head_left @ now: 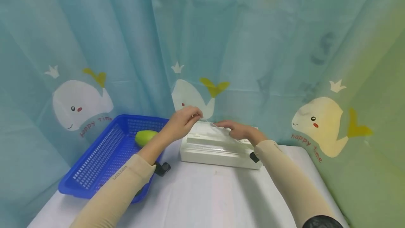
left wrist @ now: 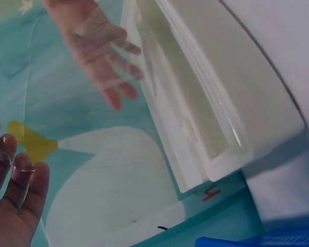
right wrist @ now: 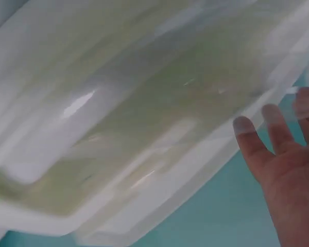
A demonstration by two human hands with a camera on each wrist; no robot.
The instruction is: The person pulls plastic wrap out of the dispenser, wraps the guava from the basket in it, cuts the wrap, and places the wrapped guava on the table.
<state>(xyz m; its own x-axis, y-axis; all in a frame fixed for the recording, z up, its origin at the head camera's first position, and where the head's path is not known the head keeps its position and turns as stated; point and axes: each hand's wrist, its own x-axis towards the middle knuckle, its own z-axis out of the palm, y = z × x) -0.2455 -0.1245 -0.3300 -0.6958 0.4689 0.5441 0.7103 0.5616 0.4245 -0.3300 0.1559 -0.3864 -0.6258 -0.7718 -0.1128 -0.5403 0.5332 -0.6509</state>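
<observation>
My left hand [head_left: 183, 122] pinches a sheet of clear plastic film [head_left: 215, 133] between thumb and fingertips, above the back left of a long white box [head_left: 218, 159]. In the left wrist view, the film's edge wraps over the left fingertips [left wrist: 38, 172]. My right hand [head_left: 237, 130] is over the back right of the box, its fingers extended and loosely bent beside the film. Through the film, the left wrist view shows that right hand [left wrist: 103, 56]. In the right wrist view, its fingers [right wrist: 278, 128] are along the rim of the box, which has a long recess.
Left of the box stands a blue plastic basket [head_left: 104, 150] holding a green fruit or vegetable [head_left: 145, 137], partly behind the left forearm. A white cloth [head_left: 196, 196] covers the table. Close behind hangs a blue-green curtain [head_left: 202, 38] with whale prints.
</observation>
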